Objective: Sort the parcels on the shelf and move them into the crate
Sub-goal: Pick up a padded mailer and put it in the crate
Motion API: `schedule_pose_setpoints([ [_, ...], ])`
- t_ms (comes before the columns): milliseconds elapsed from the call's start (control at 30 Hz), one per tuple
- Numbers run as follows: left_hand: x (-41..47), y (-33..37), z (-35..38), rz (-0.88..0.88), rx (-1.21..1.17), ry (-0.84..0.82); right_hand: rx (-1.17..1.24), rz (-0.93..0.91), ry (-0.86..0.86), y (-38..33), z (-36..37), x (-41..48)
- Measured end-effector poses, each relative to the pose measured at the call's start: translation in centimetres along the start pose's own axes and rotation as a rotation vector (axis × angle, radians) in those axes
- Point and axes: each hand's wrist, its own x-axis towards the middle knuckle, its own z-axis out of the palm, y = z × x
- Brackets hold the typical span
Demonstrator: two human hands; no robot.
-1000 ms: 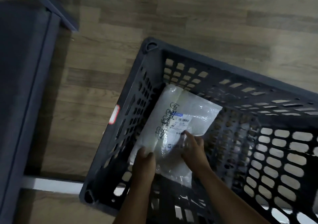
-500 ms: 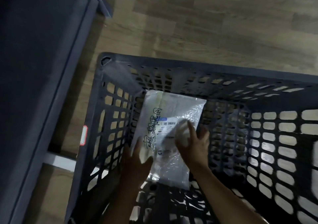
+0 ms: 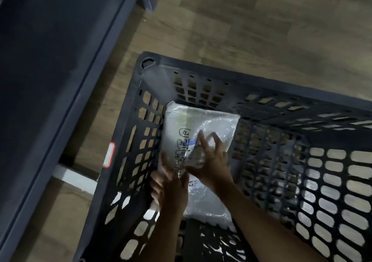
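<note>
The right hand [image 3: 209,161] has its fingers [image 3: 201,140] spread and curled, thumb and fingertips pinching a crinkled fold of clear plastic on top of the parcel [image 3: 193,124]; half a second ago that hand lay flatter on the wrap, so it has gathered up some film since. The left hand [image 3: 171,189] presses the parcel's near left edge, fingers loosely bent against it; whether it truly grips, I cannot tell. The parcel, a white bag in transparent wrap, lies on the floor of the dark perforated crate [image 3: 302,92], tucked into the far left corner, nearer that corner than a second ago. Judging from this, the parcel is already delivered and the hands are only settling it before letting go. Black handwritten characters run along its face and a small printed label [image 3: 194,183] with a blue mark shows near the wrists; neither is legible. A red-edged tag [image 3: 109,155] sits on the crate's outer left wall, beside the dark shelf unit [image 3: 50,80].
</note>
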Motion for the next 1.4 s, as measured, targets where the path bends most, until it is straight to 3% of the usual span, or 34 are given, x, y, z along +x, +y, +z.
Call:
schedule_pose_setpoints([
  [200,4.2,-0.8,1.0,0.339,0.221,0.241,-0.278,-0.011,-0.036,1.6,0.3,1.5],
  [367,6.2,-1.9,2.0,0.351,0.370,0.232,-0.509,-0.077,-0.053,3.5,0.4,2.8],
  [467,4.6,-1.2,1.2,0.359,0.330,0.224,-0.591,-0.092,-0.070,3.6,-0.6,2.5],
  [567,1.2,-1.8,1.1,0.307,0.380,0.003,-0.736,-0.227,-0.093,4.0,-1.0,-0.4],
  [633,-0.9,-2.5,1.4,0.209,0.500,-0.173,-0.768,-0.312,-0.209,5.1,0.4,-3.6],
  [700,-1.5,-2.5,1.1,0.120,0.553,-0.250,-0.739,-0.307,-0.259,5.6,2.4,-7.1],
  [800,-2.7,-1.3,-1.5,0.170,0.519,-0.239,-0.588,-0.005,-0.275,4.1,1.4,-10.8],
  [833,-3.5,-0.8,-2.8,0.230,0.512,-0.216,-0.554,0.104,-0.266,3.2,0.4,-12.0],
  [933,-6.7,0.9,-7.9,0.405,0.495,-0.121,-0.676,0.039,-0.127,-0.9,-4.2,-14.4],
  [967,-8.0,1.5,-9.7,0.424,0.509,-0.124,-0.703,0.019,-0.158,-2.8,-6.1,-14.5],
  [1033,-10.8,3.0,-13.3,0.407,0.559,-0.152,-0.638,0.057,-0.252,-7.5,-10.6,-14.3],
  [1167,-16.5,5.5,-20.3,0.348,0.489,-0.193,-0.672,-0.005,-0.247,-18.0,-17.9,-15.2],
  [1400,-30.2,5.4,-33.4,0.324,0.367,-0.153,-0.759,-0.087,-0.248,-29.6,-25.1,-27.3],
])
